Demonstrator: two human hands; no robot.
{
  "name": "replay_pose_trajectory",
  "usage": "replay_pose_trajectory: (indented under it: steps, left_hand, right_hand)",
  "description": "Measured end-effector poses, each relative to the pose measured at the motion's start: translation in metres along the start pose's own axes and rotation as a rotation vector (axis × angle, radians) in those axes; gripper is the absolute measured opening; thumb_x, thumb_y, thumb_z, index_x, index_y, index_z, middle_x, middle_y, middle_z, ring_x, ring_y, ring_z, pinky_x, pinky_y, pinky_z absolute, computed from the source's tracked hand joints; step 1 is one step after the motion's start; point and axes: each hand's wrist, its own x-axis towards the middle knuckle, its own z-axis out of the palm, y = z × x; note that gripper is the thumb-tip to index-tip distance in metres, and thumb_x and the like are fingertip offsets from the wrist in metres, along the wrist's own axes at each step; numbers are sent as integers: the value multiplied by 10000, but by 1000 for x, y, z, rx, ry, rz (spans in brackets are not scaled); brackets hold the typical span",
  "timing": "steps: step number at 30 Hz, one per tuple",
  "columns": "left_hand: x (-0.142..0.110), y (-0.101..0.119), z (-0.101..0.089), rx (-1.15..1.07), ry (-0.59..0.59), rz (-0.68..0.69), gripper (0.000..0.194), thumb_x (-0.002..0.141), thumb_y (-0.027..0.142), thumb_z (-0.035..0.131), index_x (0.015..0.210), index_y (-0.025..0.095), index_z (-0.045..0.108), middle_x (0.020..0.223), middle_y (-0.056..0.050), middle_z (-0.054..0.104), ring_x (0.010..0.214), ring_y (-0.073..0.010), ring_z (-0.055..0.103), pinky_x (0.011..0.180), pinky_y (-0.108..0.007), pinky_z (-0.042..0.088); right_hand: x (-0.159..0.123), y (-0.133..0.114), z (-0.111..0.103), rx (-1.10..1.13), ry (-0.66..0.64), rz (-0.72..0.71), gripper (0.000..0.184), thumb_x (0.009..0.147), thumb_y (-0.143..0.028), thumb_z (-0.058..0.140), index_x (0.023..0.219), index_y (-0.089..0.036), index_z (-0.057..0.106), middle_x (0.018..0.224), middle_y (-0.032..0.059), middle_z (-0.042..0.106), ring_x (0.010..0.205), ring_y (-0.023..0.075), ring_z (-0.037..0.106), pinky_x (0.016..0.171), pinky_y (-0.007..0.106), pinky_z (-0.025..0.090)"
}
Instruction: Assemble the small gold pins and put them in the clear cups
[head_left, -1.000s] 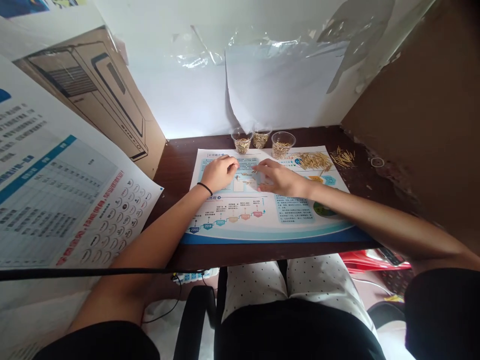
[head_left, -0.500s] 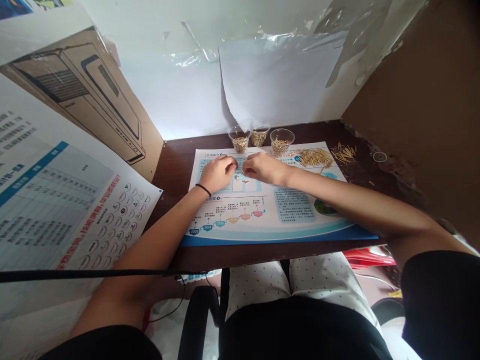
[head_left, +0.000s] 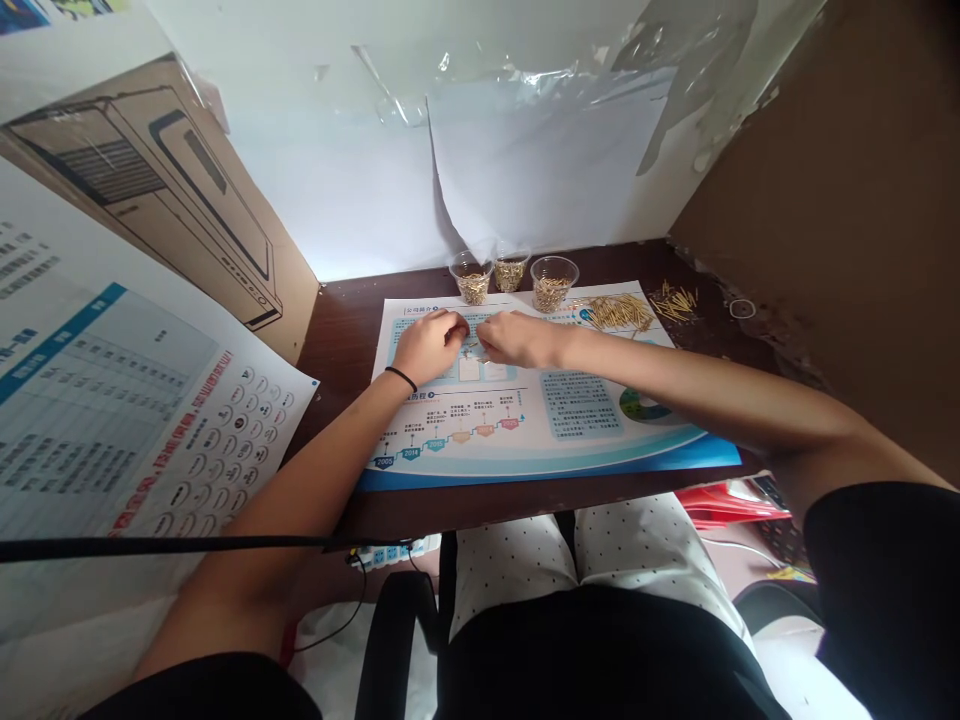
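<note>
My left hand [head_left: 427, 345] and my right hand [head_left: 516, 339] rest close together on a printed blue and white poster [head_left: 525, 420] that lies flat on the dark table. Both hands have their fingers curled into a pinch, fingertips almost meeting over a small spot on the poster. What they pinch is too small to make out. A black band circles my left wrist. Three clear plastic cups [head_left: 554, 283] holding small gold-coloured pins stand just beyond my hands. A loose heap of gold pins [head_left: 619, 313] lies to the right of the cups.
More scattered pins [head_left: 675, 300] lie on the dark table [head_left: 341, 330] at the far right. A cardboard box [head_left: 180, 190] leans at the left, a brown board [head_left: 840, 220] at the right. A printed sheet [head_left: 112, 400] hangs at the left. A black cable crosses the lower left.
My right hand has moved left from the middle of the poster to meet my left hand, and its fingers have closed into a pinch. The view has shifted slightly.
</note>
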Motion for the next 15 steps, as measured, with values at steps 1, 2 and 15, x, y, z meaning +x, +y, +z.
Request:
replay_pose_trajectory:
  steps: [1,2,15]
  left_hand:
    - [0,0,0,-1,4,0,196,869,210,480,847,177,672,914,-67,688,790,-201,596,706,-337,457]
    - [0,0,0,-5,9,0,196,867,207,479,842,181,672,916,-63,690,786,-197,595,708,-334,458]
    - [-1,0,0,-28,8,28,188,879,185,471,817,188,649,893,-30,685,735,-160,565,697,-311,428]
  right_hand:
    - [0,2,-4,22,10,1,152,859,-87,493,828,-117,639,785,93,620,698,175,545,645,314,371]
    - [-1,4,-9,51,28,0,165,848,-74,486,812,-123,639,759,78,614,682,163,534,639,306,371]
    - [52,42,-66,163,398,155,172,812,-160,596,927,-108,712,895,101,643,912,242,564,766,322,376]
